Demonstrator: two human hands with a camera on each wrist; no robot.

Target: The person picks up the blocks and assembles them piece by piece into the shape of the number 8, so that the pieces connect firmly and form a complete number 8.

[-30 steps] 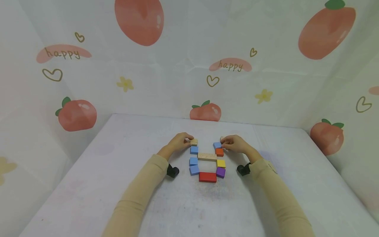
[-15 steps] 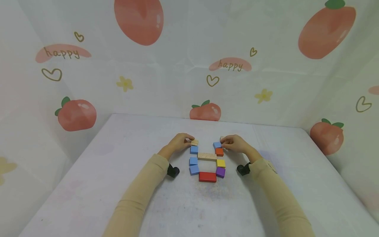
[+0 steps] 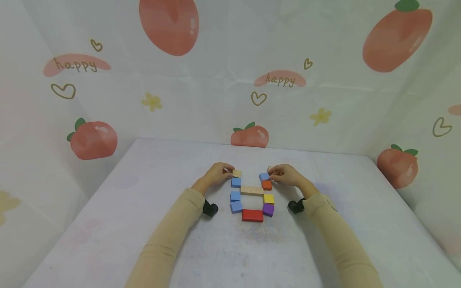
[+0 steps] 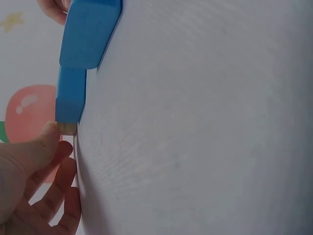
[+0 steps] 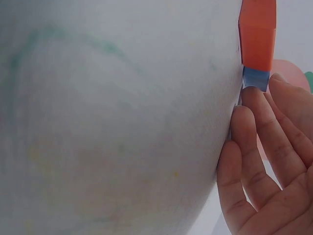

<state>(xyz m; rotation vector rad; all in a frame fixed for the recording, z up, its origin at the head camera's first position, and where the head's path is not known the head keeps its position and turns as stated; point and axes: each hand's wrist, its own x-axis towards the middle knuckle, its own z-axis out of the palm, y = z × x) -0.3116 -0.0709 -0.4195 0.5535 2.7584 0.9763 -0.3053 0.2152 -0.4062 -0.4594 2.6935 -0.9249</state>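
Note:
In the head view my left hand (image 3: 217, 173) has its thumb and forefinger at the left side of a small grooved wooden block (image 3: 237, 173), at the far end of a left column of blue blocks. The left wrist view shows the thumb against this wooden block (image 4: 67, 129), just past a blue block (image 4: 71, 93). My right hand (image 3: 286, 175) pinches the corner of a light blue block (image 3: 264, 176), beside an orange-red block (image 3: 266, 185). In the right wrist view the fingertips surround the blue block's (image 5: 256, 78) far end. Another wooden block (image 3: 269, 168) is mostly hidden behind the right hand.
A long wooden block (image 3: 252, 190) bridges the two columns. Nearer lie a yellow block (image 3: 268, 199), a purple block (image 3: 268, 209) and a red block (image 3: 252, 215). More blue blocks (image 3: 235, 207) line the left side. A fruit-printed cloth (image 3: 201, 92) hangs behind the table.
The small wooden block at my left hand has shifted slightly right, and the left fingertips have since drawn back a little left. The right hand and the other blocks stay put.

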